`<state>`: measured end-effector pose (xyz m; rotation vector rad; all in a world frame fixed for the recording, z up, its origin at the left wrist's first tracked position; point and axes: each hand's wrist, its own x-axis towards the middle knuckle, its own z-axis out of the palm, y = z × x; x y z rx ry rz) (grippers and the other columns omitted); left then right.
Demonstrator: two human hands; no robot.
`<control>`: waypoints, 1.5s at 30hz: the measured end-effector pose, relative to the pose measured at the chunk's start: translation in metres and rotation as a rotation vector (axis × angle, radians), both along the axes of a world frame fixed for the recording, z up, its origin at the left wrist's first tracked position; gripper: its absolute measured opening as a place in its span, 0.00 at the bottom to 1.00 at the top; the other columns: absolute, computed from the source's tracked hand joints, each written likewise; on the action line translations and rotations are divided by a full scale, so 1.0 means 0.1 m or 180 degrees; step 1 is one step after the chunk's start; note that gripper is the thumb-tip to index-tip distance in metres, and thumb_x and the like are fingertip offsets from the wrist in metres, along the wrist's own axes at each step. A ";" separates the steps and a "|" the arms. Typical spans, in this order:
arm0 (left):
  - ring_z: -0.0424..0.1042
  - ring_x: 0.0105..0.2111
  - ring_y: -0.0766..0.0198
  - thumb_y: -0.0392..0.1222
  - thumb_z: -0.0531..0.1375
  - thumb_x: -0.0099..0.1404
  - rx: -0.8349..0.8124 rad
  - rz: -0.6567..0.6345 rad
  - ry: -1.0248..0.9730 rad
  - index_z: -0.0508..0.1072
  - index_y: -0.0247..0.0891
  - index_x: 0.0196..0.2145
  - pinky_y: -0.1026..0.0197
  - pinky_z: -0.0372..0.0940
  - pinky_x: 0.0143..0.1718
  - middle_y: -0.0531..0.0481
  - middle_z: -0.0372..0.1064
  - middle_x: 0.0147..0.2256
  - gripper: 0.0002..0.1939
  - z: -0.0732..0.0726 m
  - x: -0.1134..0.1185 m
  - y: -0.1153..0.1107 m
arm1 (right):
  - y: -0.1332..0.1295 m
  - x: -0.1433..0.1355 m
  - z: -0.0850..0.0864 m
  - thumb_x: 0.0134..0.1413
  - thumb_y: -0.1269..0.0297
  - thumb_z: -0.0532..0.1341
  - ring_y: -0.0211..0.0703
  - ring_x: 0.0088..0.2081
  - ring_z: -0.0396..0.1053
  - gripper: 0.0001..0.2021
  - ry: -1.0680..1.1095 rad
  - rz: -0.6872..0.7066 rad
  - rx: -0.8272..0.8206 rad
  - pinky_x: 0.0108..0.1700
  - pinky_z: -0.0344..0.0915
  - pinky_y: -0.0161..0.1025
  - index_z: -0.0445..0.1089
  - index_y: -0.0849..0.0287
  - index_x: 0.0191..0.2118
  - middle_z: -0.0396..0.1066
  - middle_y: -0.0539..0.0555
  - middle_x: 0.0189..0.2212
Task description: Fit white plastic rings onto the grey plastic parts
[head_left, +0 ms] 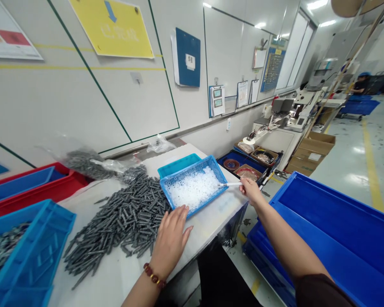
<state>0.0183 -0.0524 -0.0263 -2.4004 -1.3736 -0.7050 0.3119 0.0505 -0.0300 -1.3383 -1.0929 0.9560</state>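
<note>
A blue tray [208,204] filled with small translucent white pieces [192,187] stands on the table, apparently overlapping a teal tray [179,165] behind it. My right hand [250,190] is closed around a thin white pen-like tool [233,184]. Its narrow tip points left, over the right part of the white pieces. My left hand [172,234] lies open at the tray's near left corner, fingers stretched out, holding nothing I can see. Just left of it spreads a large heap of dark grey, ribbed, rod-shaped parts [128,213].
Left on the table are a teal bin [28,260] of similar parts, a red bin [80,181] and plastic bags of parts [86,162]. Large blue crates [326,230] stand close by my right arm. Beyond the table are boxes of coiled material [248,170] and a cardboard box [316,149].
</note>
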 end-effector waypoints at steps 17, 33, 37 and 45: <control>0.66 0.48 0.53 0.44 0.46 0.68 -0.0028 -0.0087 -0.0119 0.57 0.36 0.55 0.46 0.58 0.52 0.40 0.67 0.48 0.20 0.02 0.01 0.03 | 0.00 -0.14 0.08 0.40 0.45 0.59 0.32 0.14 0.52 0.18 0.0180 0.0271 -0.0090 0.18 0.48 0.32 0.59 0.56 0.20 0.60 0.44 0.11; 0.67 0.26 0.61 0.35 0.47 0.68 0.0084 0.0113 0.0654 0.67 0.36 0.26 0.52 0.58 0.41 0.51 0.67 0.21 0.15 0.38 0.09 0.33 | -0.33 -0.72 0.37 0.45 0.47 0.58 0.31 0.15 0.52 0.17 0.0365 0.1213 -0.0021 0.19 0.48 0.31 0.60 0.57 0.24 0.60 0.44 0.12; 0.65 0.23 0.62 0.35 0.46 0.69 0.0234 0.0069 0.0652 0.65 0.36 0.24 0.51 0.58 0.42 0.51 0.64 0.18 0.17 0.35 -0.09 0.07 | -0.45 -0.93 0.48 0.49 0.48 0.56 0.33 0.16 0.53 0.16 -0.0198 0.1501 0.0267 0.21 0.51 0.32 0.59 0.56 0.24 0.59 0.43 0.12; 0.65 0.21 0.62 0.38 0.46 0.69 -0.0387 0.0503 0.0186 0.63 0.36 0.25 0.56 0.60 0.33 0.51 0.64 0.19 0.15 0.11 -0.41 -0.49 | -0.74 -1.52 0.47 0.52 0.51 0.55 0.34 0.16 0.55 0.14 -0.0532 0.2327 0.0209 0.22 0.53 0.33 0.58 0.55 0.24 0.62 0.44 0.13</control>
